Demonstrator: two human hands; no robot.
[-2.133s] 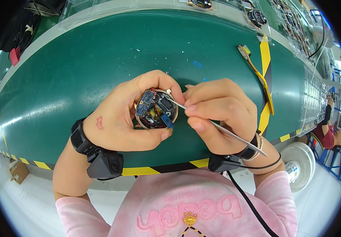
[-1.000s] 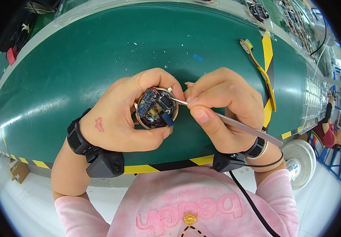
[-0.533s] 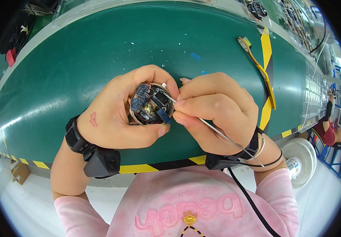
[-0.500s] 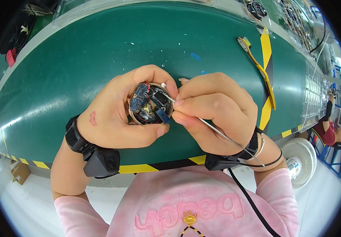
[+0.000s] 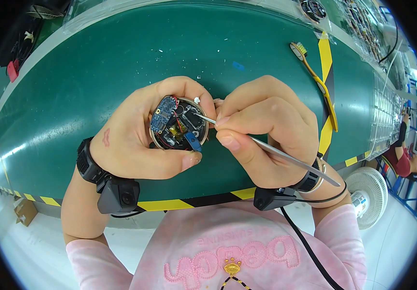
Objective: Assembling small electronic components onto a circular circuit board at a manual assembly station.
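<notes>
Watch point(image 5: 178, 126), opened, head view. It lies just off the view's centre toward 10 o'clock, held over the green table point(image 5: 97, 96), its inside facing up. The left hand point(image 5: 129, 130) has its grip curled around the rim, thumb near 5 o'clock and forefinger near 1 o'clock of the watch. The right hand point(image 5: 276, 128) has its grip pinched closed on a thin metal tool point(image 5: 286, 155), whose tip lies inside the rim at 2 o'clock; whether it touches the parts beneath cannot be told.

Change: over the last half second the watch and left hand have shifted slightly toward 10 o'clock, and the tool has rolled to show its broad face. The tip remains among the inner parts, which suggests fine work there is unfinished.

Counts: in the watch, one circuit board point(image 5: 163, 117) at 10 o'clock and one blue strip point(image 5: 192, 141) at 5 o'clock; near its rim, one white scrap point(image 5: 197, 100) at 1 o'clock. Around the view: one toothbrush point(image 5: 321, 88) at 2 o'clock, one blue scrap point(image 5: 238, 65) past 12 o'clock, two wrist cameras point(image 5: 119, 197), one fan point(image 5: 370, 198) toward 4 o'clock, one cardboard box point(image 5: 26, 211) at 8 o'clock. White specks are too small to count.
</notes>
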